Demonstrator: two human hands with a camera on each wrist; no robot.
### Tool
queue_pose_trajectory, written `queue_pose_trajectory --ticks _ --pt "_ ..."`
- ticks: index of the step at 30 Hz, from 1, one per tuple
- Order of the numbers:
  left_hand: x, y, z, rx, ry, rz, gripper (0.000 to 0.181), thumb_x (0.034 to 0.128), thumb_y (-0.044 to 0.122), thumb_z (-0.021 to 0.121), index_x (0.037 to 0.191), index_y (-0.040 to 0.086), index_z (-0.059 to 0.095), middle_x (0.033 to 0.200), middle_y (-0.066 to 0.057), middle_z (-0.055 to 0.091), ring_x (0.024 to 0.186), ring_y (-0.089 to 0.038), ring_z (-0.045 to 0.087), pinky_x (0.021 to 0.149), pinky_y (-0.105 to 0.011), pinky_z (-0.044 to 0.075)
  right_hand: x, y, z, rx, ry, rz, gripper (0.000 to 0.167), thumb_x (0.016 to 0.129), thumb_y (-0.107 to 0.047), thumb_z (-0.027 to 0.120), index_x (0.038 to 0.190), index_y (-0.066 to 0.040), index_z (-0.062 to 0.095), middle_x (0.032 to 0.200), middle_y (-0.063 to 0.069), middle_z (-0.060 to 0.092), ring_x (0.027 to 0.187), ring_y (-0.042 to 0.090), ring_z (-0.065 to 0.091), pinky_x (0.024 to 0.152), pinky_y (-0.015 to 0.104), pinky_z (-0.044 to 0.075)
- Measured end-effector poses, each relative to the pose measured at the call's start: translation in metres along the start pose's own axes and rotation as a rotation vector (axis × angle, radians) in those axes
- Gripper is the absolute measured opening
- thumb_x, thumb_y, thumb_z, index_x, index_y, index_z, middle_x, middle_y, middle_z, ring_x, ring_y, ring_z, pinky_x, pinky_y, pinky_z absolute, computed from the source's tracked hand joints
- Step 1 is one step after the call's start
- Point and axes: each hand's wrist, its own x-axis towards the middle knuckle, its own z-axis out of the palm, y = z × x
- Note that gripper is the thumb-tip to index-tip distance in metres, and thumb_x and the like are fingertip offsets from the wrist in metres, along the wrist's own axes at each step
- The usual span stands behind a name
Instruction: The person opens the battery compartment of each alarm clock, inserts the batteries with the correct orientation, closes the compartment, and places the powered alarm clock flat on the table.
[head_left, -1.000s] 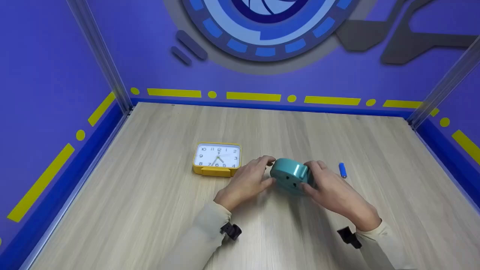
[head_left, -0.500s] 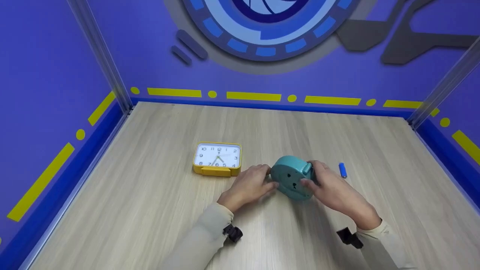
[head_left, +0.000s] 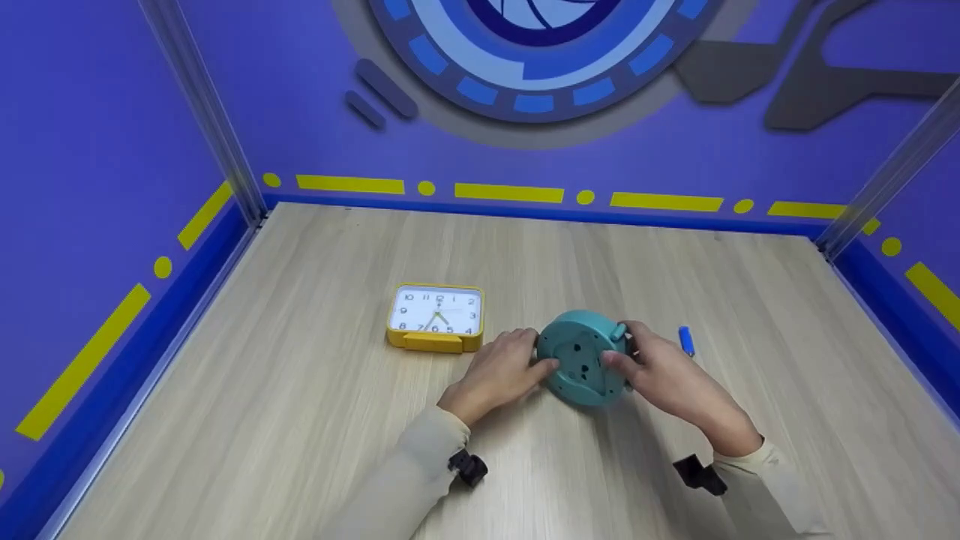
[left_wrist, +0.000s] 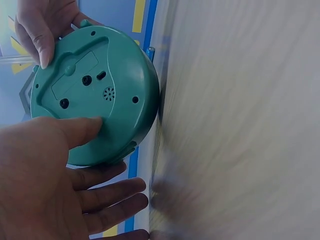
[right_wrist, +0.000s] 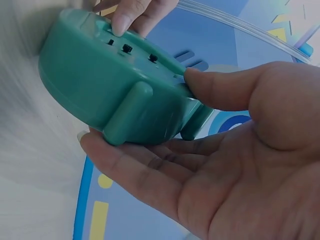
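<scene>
Green clock [head_left: 570, 361]: between my two hands, over the wooden table [head_left: 300, 375], right of the yellow clock; I cannot tell whether its lower rim touches the wood.
Left hand [head_left: 499, 371]: clamped on the near-left edge, thumb [left_wrist: 82, 131] flat on the back, forefinger at the rim, the other fingers spread apart.
Right hand [head_left: 664, 375]: clamped on the opposite edge, thumb [right_wrist: 220, 90] on the back, fingers round underneath.
Why this grip: two edges held, I'd judge, to steady the round body and leave the middle uncovered.
Why this tilt: the back leans towards me, probably so that I can see its parts.
Blue battery [head_left: 685, 340]: on the table beyond my right hand, likely put there to be within reach.
Yellow clock [head_left: 436, 315]: lying face up beside my left hand, seemingly out of the way.
Clock's look: glossy green, thick and round, face hidden; black knobs [left_wrist: 87, 80], a dotted speaker [left_wrist: 108, 93], an outlined cover [left_wrist: 65, 84], and stubby pegs [right_wrist: 127, 112] on the rim.
</scene>
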Motion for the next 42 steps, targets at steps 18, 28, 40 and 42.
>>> queue_pose_trajectory --ticks 18,28,40,42 --pt "0.000 0.002 0.003 0.017 0.032 -0.044 0.039 0.1063 0.043 0.064 0.121 0.007 0.066 0.100 0.001 0.060 0.096 -0.019 0.055 0.084 -0.038 0.048 0.000 -0.001 0.002 -0.030 0.075 -0.019 0.053 0.106 -0.017 0.066 0.146 0.011 0.043 0.124 0.029 0.065 0.106 0.039 0.069 0.081 0.051 0.060" --pt "-0.002 0.008 0.007 0.097 -0.005 -0.079 0.056 0.1047 0.049 0.064 0.131 -0.001 0.066 0.117 -0.009 0.063 0.107 -0.025 0.055 0.095 -0.044 0.048 0.001 0.000 0.004 -0.077 0.110 0.017 0.050 0.103 -0.015 0.068 0.140 0.013 0.048 0.122 0.028 0.061 0.104 0.037 0.067 0.078 0.048 0.061" --pt "-0.001 0.014 0.016 0.013 0.015 -0.116 0.047 0.1097 0.039 0.055 0.137 0.000 0.060 0.122 -0.008 0.063 0.113 -0.025 0.054 0.105 -0.046 0.045 0.002 0.002 0.010 -0.246 0.246 -0.010 0.043 0.100 -0.016 0.073 0.133 0.009 0.060 0.103 0.020 0.065 0.089 0.033 0.060 0.094 0.065 0.047" --pt "-0.002 0.014 0.017 0.011 0.009 -0.115 0.048 0.1104 0.039 0.055 0.138 0.000 0.060 0.123 -0.008 0.062 0.114 -0.025 0.054 0.106 -0.046 0.044 0.003 0.004 0.012 -0.262 0.247 0.002 0.043 0.101 -0.017 0.073 0.133 0.009 0.060 0.099 0.020 0.066 0.087 0.033 0.061 0.096 0.068 0.044"
